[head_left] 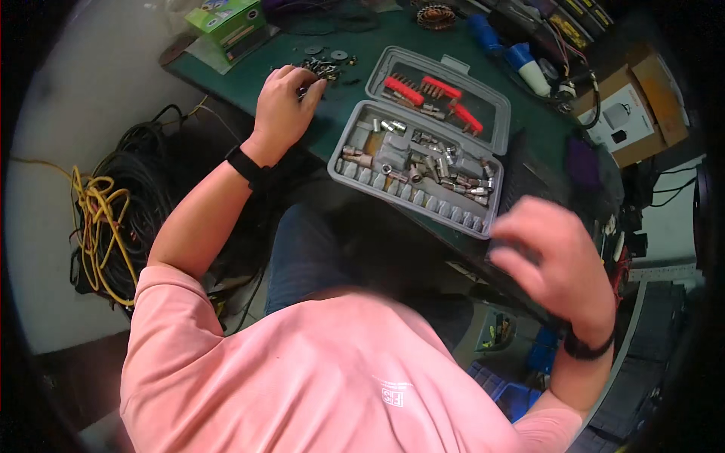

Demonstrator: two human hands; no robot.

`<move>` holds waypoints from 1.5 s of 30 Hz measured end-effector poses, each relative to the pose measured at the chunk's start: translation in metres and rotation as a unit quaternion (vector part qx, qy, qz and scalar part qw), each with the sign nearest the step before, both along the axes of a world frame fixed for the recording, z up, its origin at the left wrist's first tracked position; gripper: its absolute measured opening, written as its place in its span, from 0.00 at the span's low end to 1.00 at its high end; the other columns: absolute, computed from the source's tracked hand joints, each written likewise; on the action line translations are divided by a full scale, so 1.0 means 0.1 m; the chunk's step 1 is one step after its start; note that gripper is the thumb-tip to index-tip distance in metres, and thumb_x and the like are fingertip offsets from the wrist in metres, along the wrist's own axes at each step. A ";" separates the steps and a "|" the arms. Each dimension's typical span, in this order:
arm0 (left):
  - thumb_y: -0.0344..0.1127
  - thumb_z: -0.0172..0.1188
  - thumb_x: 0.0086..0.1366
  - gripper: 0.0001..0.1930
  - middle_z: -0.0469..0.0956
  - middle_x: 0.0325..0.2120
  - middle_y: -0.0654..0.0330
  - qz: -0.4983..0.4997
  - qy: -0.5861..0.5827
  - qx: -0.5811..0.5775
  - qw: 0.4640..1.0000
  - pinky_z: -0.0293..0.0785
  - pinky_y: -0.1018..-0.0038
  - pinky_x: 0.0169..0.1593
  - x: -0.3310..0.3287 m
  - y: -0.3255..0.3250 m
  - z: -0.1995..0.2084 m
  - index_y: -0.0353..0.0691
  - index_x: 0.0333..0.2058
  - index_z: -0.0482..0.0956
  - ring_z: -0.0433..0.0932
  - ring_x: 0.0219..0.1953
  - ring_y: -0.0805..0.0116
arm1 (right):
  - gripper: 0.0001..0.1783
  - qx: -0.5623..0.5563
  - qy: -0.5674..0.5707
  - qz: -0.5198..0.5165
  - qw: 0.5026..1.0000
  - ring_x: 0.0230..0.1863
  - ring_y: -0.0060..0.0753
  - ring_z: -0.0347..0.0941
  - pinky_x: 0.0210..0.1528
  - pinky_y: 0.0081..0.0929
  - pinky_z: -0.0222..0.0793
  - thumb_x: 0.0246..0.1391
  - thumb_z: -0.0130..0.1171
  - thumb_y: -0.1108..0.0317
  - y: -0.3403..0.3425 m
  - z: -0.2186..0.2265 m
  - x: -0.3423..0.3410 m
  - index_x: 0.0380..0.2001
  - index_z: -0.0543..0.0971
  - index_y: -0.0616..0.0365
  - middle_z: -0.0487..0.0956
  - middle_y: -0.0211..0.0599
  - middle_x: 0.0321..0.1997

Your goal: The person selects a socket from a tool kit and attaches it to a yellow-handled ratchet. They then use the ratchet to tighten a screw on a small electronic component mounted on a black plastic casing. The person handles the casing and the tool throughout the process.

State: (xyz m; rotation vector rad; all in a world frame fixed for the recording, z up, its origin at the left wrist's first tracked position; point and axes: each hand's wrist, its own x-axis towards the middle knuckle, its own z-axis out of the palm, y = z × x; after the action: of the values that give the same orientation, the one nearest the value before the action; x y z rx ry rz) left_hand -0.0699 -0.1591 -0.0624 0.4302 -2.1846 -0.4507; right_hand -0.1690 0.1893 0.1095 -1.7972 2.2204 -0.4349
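My left hand (283, 106) is at the far left of the green table, beside a pile of small screws and metal bits (326, 70). Its fingers curl toward the thumb around something small and dark that I cannot make out. To the right of this hand lies an opened grey socket case (408, 207). Loose silver sockets (430, 164) lie jumbled in its tray, while more fill the slots along the front. Red bit holders (404, 90) rest in the raised lid. My right hand (550, 253) hangs near the case's right front corner, smeared by motion.
A green box (226, 29) stands at the back left. Blue plug connectors (521, 60) and an open cardboard box (634, 106) are at the back right. Coiled black and yellow cables (102, 219) hang left of the table. Below right sits a small bin (496, 332).
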 end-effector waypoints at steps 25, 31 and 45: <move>0.33 0.63 0.58 0.07 0.76 0.38 0.51 0.053 -0.069 -0.057 0.995 0.68 0.62 0.51 -0.14 0.07 -0.05 0.35 0.34 0.79 0.72 0.45 0.50 | 0.06 -0.029 0.066 0.081 0.994 0.40 0.52 0.76 0.43 0.43 0.73 0.44 0.62 0.72 -1.08 -0.47 -1.03 0.30 0.80 0.57 0.79 0.45 0.32; 0.32 0.63 0.58 0.07 0.76 0.38 0.52 0.051 -0.081 -0.051 0.994 0.68 0.61 0.51 -0.14 0.08 -0.04 0.36 0.33 0.78 0.71 0.45 0.50 | 0.10 0.012 0.088 0.123 0.988 0.39 0.52 0.77 0.41 0.43 0.74 0.43 0.53 0.76 -1.41 -0.67 -0.98 0.29 0.82 0.57 0.79 0.47 0.33; 0.34 0.65 0.54 0.10 0.76 0.38 0.53 0.066 -0.073 -0.049 0.994 0.67 0.61 0.52 -0.13 0.09 -0.04 0.36 0.33 0.79 0.71 0.47 0.50 | 0.08 -0.002 0.106 0.184 0.977 0.35 0.50 0.81 0.37 0.42 0.77 0.42 0.55 0.75 -1.97 -0.90 -0.73 0.25 0.83 0.59 0.81 0.48 0.29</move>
State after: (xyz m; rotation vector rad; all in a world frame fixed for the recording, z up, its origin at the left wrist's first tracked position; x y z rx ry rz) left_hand -0.0829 -0.1504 -0.0668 0.5643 -2.2905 -0.2462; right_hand -0.2418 -0.0076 0.0191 -2.2867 1.9415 -0.1760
